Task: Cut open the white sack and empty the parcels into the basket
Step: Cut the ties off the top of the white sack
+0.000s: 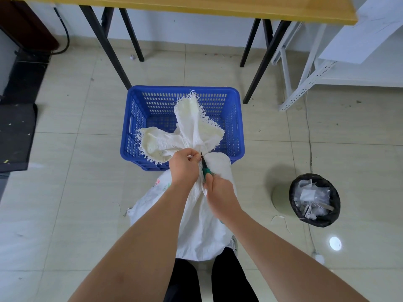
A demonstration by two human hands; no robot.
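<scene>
white woven sack point(202, 214), neck bunched, frayed top flopping over the blue basket point(135, 127); left hand point(184, 168) pinches the neck, right hand point(219, 194) grips green-handled scissors point(205, 168).

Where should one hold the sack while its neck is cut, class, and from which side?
Probably the bunched neck of the sack, just below the frayed flaps that splay over the basket. There the cloth gathers into one narrow twist that fingers can close round. Come from the left, as the left hand does, since the right hand brings the cutter in from the right.
</scene>
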